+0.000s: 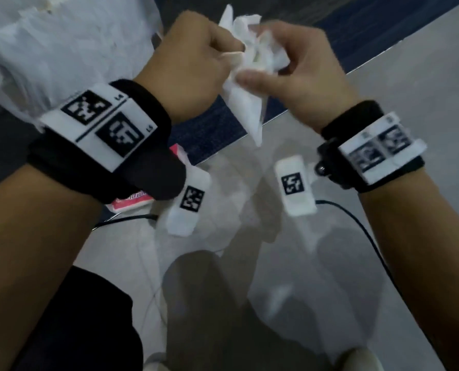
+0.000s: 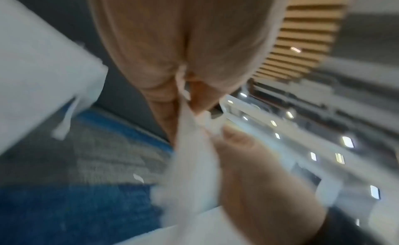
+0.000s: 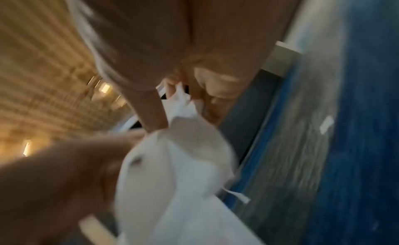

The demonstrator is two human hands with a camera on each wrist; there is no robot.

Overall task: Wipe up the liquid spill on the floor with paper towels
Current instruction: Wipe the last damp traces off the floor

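Note:
Both hands hold one crumpled white paper towel [image 1: 249, 70] in the air above the floor. My left hand [image 1: 196, 62] pinches its left side, my right hand [image 1: 289, 65] grips its right side, and a long corner hangs down between them. In the left wrist view the paper towel [image 2: 190, 163] runs down from the left hand's fingers [image 2: 164, 101], with the right hand's thumb [image 2: 239, 142] against it. In the right wrist view the paper towel [image 3: 179, 171] bunches below the right hand's fingers [image 3: 155, 115]. No spill shows plainly on the glossy grey floor [image 1: 396, 84].
A blue carpet strip [image 1: 215, 132] borders the grey floor. A red and white pack [image 1: 132, 202] lies on the floor under my left wrist. A large crumpled white sheet [image 1: 62, 44] fills the upper left. Black cables [image 1: 367, 231] trail from the wristbands.

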